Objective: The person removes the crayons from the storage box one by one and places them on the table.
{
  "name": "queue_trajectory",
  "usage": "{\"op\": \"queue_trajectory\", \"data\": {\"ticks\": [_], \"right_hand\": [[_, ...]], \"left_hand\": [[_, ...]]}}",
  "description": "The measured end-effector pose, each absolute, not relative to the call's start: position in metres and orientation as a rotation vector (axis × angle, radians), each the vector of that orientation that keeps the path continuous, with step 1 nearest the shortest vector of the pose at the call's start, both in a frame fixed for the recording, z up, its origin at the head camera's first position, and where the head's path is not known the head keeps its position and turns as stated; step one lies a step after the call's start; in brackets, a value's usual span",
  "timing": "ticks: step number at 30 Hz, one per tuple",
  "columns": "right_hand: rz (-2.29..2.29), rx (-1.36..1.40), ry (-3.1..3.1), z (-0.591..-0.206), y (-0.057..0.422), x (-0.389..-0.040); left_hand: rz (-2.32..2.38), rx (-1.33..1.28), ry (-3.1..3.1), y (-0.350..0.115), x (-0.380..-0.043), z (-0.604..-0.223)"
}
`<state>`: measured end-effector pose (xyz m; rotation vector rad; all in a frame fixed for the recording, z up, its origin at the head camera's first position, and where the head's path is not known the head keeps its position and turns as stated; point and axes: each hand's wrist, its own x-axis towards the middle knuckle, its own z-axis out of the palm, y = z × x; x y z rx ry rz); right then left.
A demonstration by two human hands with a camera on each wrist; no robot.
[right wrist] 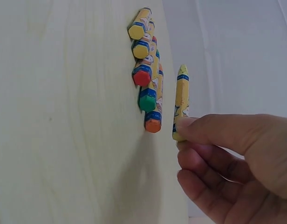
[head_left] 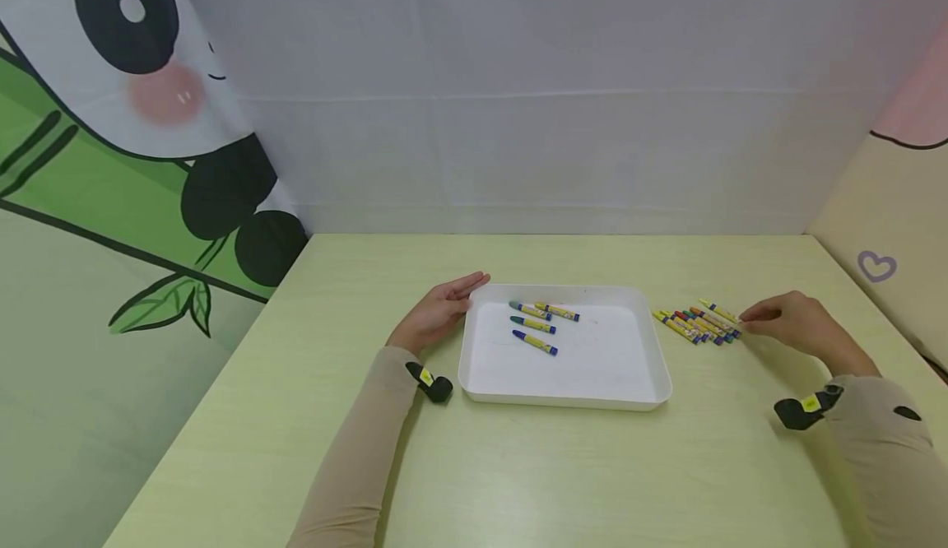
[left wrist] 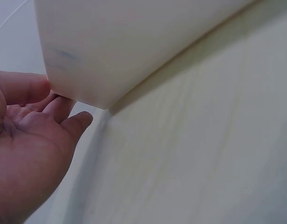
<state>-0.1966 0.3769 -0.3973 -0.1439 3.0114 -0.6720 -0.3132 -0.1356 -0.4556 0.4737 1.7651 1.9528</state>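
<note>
My right hand (head_left: 796, 326) pinches a yellow crayon (right wrist: 181, 100) near its end, between thumb and fingers. In the right wrist view it points upright, beside a tight stack of crayons (right wrist: 148, 102) with yellow, red, green and orange ends. My left hand (head_left: 440, 309) lies at the far left corner of a white tray (head_left: 607, 359). Its thumb touches the outer wall, and the fingers stretch out past the corner in the head view. Inside the tray, toward its left, lie several crayons, including a blue crayon (head_left: 535, 342) and a green crayon (head_left: 533, 324).
The crayon stack lies on the pale wooden table (head_left: 563, 474), just right of the tray. A light cloth backdrop (head_left: 518, 161) rises behind the table's far edge. Cartoon-printed cloth (head_left: 170, 268) hangs on the left, and another panel (head_left: 889, 227) stands on the right.
</note>
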Motion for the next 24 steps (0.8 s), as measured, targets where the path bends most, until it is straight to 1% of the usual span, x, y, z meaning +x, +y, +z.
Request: {"op": "queue_trajectory", "data": {"ticks": [9,18,24], "right_hand": [[-0.642,-0.126,3.006,-0.402,0.378,-0.194],[-0.662,-0.056,2.973,-0.412,0.373,-0.177],[-0.670,-0.040,2.956,-0.410,0.373,-0.177]], "left_hand": [[1.942,0.429,1.796,-0.135,-0.313,-0.455],[1.917,0.459,1.797,-0.142,-0.307,-0.457],[1.920,0.439,1.776,-0.144,-0.306,-0.454]]}}
